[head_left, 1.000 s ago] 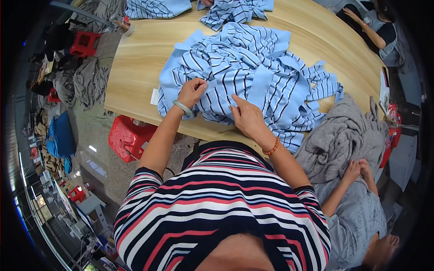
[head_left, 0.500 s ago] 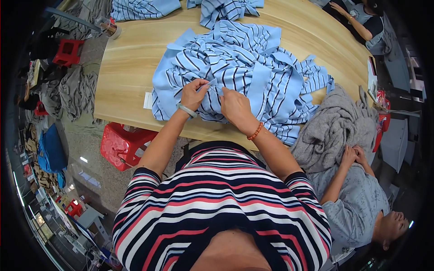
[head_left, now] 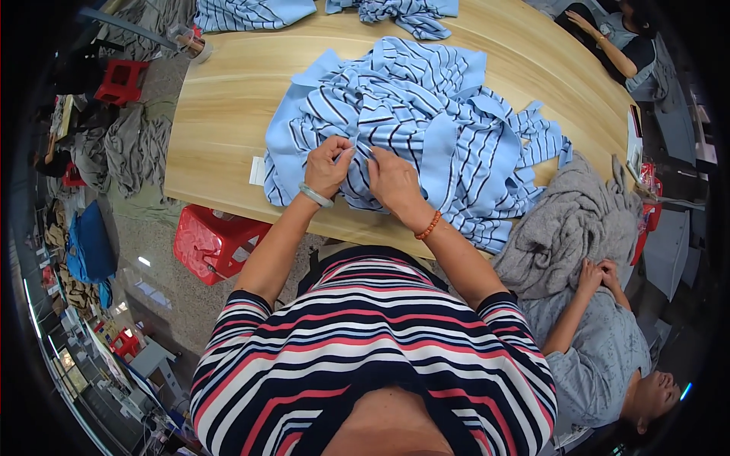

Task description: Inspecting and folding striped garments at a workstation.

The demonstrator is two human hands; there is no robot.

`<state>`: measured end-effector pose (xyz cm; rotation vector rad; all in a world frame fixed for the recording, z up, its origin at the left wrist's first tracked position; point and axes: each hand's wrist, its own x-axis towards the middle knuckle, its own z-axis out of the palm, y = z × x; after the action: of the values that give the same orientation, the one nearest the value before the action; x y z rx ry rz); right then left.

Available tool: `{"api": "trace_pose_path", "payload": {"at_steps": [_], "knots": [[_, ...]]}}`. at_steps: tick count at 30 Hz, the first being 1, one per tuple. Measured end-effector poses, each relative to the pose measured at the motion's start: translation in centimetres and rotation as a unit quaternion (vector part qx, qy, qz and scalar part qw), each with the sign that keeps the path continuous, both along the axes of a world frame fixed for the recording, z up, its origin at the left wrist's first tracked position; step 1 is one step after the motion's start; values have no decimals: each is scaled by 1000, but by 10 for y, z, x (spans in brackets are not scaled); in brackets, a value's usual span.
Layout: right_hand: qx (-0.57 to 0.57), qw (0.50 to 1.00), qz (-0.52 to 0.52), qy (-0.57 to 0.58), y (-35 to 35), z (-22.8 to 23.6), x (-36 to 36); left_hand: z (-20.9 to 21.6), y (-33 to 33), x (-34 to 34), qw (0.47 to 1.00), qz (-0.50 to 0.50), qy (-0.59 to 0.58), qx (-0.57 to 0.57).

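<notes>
A heap of light-blue knit fabric with dark and white stripes lies bunched on the table in front of me. Over its near edge, my left hand pinches a bit of the cloth between thumb and fingers; a pale bangle circles that wrist. Just to the right, my right hand is closed with its fingertips on the same fabric, a bead bracelet on the wrist. A small gap separates the two sets of fingertips. Whether anything fine sits between them is too small to make out.
The wooden table carries more striped pieces along its far side. A white tag lies left of the heap. At right, a person sits by a grey knit pile. A red stool stands below the table's near left edge.
The small light-blue fold raised between my fingertips shows less now. My left fingers have curled in more tightly. The whole view has shifted a little.
</notes>
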<state>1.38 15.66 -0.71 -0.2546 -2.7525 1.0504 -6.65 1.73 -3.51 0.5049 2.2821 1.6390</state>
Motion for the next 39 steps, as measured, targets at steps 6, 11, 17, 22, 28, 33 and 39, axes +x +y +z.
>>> {"api": "trace_pose_path", "payload": {"at_steps": [6, 11, 17, 22, 28, 33, 39], "knots": [[0, 999, 32, -16, 6, 2, -11, 5, -5, 3, 998, -4, -24, 50], [-31, 997, 58, -37, 12, 2, -8, -3, -15, -2, 967, 140, -117, 180], [-53, 995, 67, -56, 5, 15, -5, -12, -24, -5, 940, 122, -204, 247], [-17, 993, 77, -84, 1, 18, -5, -9, -23, -2, 932, 101, -255, 237], [12, 990, 83, -114, -6, 18, -13, -15, -25, -5, 969, 58, -187, 153], [-11, 993, 70, -91, -9, 16, -15, 5, -15, 0, 993, 92, -67, -3], [-4, 992, 43, -121, -28, -7, -28, -45, -23, 5, 974, 124, -155, 109]]}}
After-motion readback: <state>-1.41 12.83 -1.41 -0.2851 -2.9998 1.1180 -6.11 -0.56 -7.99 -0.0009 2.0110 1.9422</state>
